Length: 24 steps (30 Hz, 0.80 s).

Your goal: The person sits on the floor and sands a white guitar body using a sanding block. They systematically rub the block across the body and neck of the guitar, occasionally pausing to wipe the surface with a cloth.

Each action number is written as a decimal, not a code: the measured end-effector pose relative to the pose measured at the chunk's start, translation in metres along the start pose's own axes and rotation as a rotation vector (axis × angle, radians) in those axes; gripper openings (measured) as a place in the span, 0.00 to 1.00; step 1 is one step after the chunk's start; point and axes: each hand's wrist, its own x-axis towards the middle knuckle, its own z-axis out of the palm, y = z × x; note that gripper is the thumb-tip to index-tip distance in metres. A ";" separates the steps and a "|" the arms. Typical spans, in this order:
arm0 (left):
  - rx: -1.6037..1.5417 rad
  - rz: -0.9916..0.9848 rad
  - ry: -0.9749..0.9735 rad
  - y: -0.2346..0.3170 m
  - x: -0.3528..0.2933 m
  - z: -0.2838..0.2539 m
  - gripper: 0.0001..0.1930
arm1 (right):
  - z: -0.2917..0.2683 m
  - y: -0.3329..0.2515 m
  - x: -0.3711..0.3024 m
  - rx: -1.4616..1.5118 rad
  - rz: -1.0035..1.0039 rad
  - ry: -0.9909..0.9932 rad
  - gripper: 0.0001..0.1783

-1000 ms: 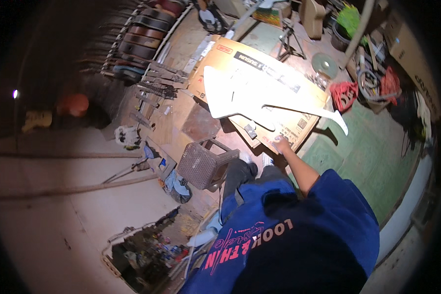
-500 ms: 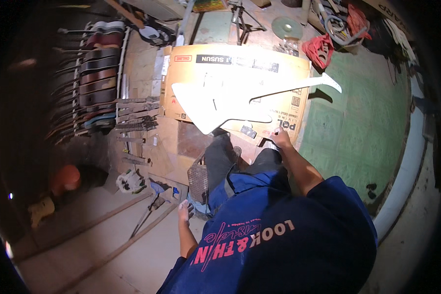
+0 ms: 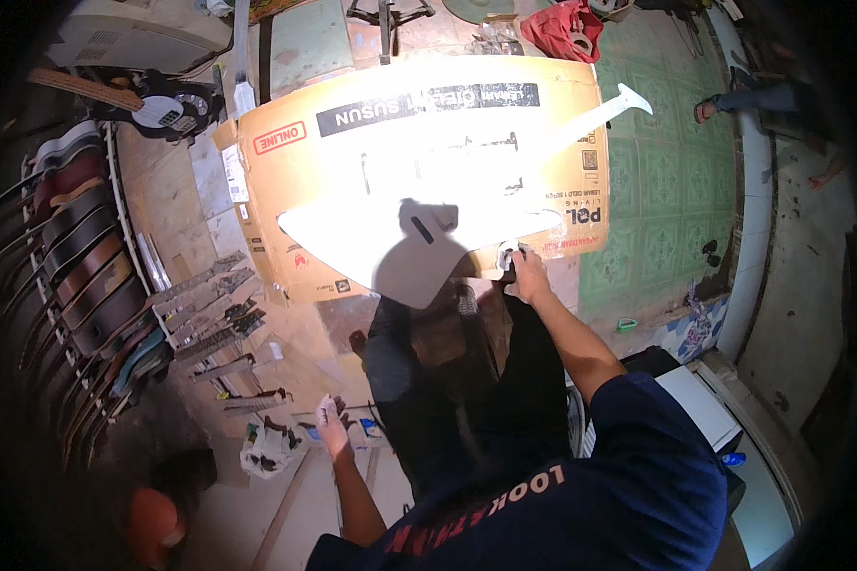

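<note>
A white, angular guitar body with its neck (image 3: 324, 228) lies on a flattened cardboard sheet (image 3: 543, 90). Its pointed headstock (image 3: 628, 103) reaches past the sheet's right edge. Strong light washes out much of the body, and a dark shadow falls across its near part. By the near right edge of the cardboard, my right hand (image 3: 531, 278) pinches a small folded grey-and-white piece (image 3: 508, 253), perhaps sandpaper. My left hand (image 3: 332, 433), whitish with dust, hangs free at the left with loosely bent fingers and nothing visible in it.
Several guitar bodies (image 3: 90, 271) stand in a rack at the left, with several necks (image 3: 209, 324) beside it. A dark electric guitar (image 3: 167, 112) lies at the far left. A red bag (image 3: 562, 36) sits beyond the cardboard. Another person's leg (image 3: 762, 99) shows at the far right.
My view has shifted closer over the cardboard. The grey piece that lay on the cardboard near my right hand now seems to be in its fingers. A person's leg has come into view at right.
</note>
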 end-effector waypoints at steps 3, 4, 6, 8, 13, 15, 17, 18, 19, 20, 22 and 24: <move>0.010 0.176 -0.064 0.020 0.016 0.020 0.17 | 0.030 0.000 0.014 -0.069 -0.113 0.166 0.37; 0.094 0.251 -0.096 0.012 0.029 0.028 0.17 | 0.033 0.002 0.018 -0.065 -0.121 0.193 0.36; 0.258 0.408 -0.158 -0.005 0.055 0.044 0.17 | 0.033 0.007 0.027 -0.057 -0.143 0.254 0.35; 0.272 0.533 -0.247 0.015 0.055 0.085 0.16 | 0.035 0.015 0.029 0.004 -0.182 0.292 0.33; 0.387 0.667 -0.384 0.011 0.087 0.162 0.17 | 0.051 0.022 0.033 0.151 -0.253 0.318 0.33; 0.325 0.641 -0.437 0.014 0.089 0.187 0.22 | 0.056 0.015 0.031 0.157 -0.320 0.440 0.32; 0.306 0.642 -0.544 0.013 0.093 0.208 0.23 | 0.064 0.020 0.028 0.162 -0.338 0.394 0.31; 0.318 0.645 -0.599 0.014 0.091 0.215 0.23 | 0.069 0.023 0.026 0.164 -0.346 0.372 0.31; 0.327 0.650 -0.654 0.013 0.089 0.221 0.23 | 0.073 0.024 0.025 0.195 -0.373 0.411 0.30; 0.323 0.639 -0.711 0.009 0.085 0.227 0.22 | 0.073 0.022 0.020 0.238 -0.369 0.418 0.29; 0.320 0.620 -0.834 -0.001 0.078 0.236 0.20 | 0.074 0.012 0.003 0.325 -0.356 0.436 0.27; 0.297 0.611 -0.931 -0.031 0.075 0.235 0.24 | 0.078 -0.009 -0.030 0.564 -0.258 0.323 0.27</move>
